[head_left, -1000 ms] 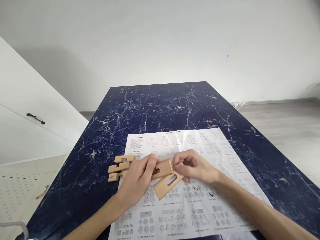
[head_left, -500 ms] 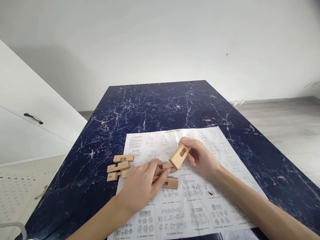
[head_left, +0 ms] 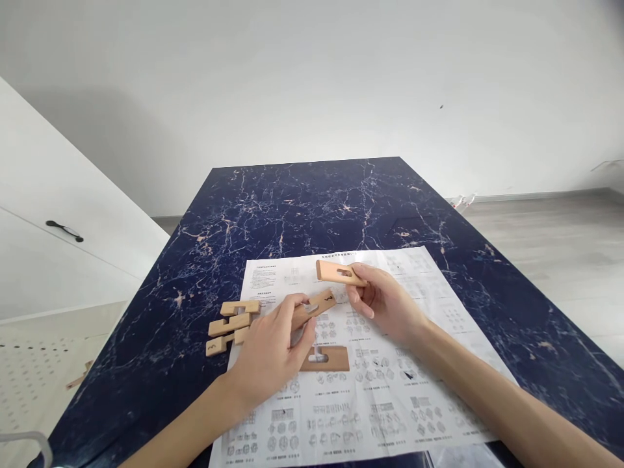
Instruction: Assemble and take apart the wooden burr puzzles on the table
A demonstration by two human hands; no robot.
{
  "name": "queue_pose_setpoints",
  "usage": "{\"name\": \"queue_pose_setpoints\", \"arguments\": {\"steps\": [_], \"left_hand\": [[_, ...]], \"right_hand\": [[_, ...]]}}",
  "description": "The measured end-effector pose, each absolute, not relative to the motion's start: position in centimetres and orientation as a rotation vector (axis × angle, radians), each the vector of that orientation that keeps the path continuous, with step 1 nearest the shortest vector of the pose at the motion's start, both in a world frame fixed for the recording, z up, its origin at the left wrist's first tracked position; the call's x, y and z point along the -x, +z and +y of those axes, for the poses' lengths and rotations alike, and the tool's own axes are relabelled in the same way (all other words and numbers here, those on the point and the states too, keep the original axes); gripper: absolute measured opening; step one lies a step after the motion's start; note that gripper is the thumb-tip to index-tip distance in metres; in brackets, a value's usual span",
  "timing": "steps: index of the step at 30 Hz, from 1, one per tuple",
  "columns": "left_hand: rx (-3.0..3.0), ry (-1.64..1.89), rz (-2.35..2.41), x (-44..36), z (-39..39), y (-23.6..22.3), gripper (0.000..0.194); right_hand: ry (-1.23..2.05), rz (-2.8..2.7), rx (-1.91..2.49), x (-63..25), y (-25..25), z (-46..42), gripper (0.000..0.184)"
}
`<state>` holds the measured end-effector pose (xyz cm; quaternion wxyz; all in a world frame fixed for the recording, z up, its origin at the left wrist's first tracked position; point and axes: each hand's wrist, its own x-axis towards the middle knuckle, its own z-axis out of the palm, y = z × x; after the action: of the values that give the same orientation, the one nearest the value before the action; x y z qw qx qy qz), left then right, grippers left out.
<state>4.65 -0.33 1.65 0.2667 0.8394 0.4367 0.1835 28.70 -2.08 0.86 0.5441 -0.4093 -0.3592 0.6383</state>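
My left hand (head_left: 273, 344) is closed around a notched wooden puzzle piece (head_left: 322, 301) that carries a dark mark near its far end. In my right hand (head_left: 385, 299), between thumb and fingers, is a slotted wooden piece (head_left: 331, 271), raised above the printed sheet and apart from the left one. Another slotted wooden piece (head_left: 336, 359) lies on the sheet beside my left fingers, its left end hidden by them. Left of that hand, several notched wooden pieces (head_left: 236, 322) lie close together, one with a dark mark on its end.
A creased instruction sheet (head_left: 439, 390) with printed diagrams lies under both hands on the dark blue marbled table (head_left: 312, 208). A white cabinet with a black handle (head_left: 65, 231) stands at the left. Behind the table rises a pale wall (head_left: 312, 78).
The slotted piece in my right hand has been lifted away from the others and turned to point left. My left hand has raised the marked piece, leaving another slotted piece on the sheet.
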Motion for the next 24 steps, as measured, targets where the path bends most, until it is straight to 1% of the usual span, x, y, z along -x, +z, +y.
{"name": "queue_pose_setpoints", "arguments": {"steps": [8, 13, 16, 19, 24], "left_hand": [[-2.224, 0.450, 1.184, -4.48, 0.21, 1.48, 0.037], [-2.122, 0.554, 1.157, -4.24, 0.42, 1.34, 0.033], [-2.050, 0.611, 1.120, -4.23, 0.54, 1.40, 0.031], [-1.920, 0.643, 1.081, -4.37, 0.64, 1.65, 0.032], [-1.567, 0.584, 0.871, -4.63, 0.72, 2.19, 0.034]], "right_hand": [[1.525, -0.907, 0.971, -28.97, 0.45, -2.04, 0.042], [1.510, -0.897, 0.994, -28.67, 0.89, -2.08, 0.036], [1.521, -0.878, 0.955, -28.58, 0.87, -2.10, 0.036], [1.526, -0.896, 0.923, -28.62, 0.65, -2.12, 0.036], [1.517, -0.939, 0.904, -28.55, 0.44, -2.18, 0.037]]}}
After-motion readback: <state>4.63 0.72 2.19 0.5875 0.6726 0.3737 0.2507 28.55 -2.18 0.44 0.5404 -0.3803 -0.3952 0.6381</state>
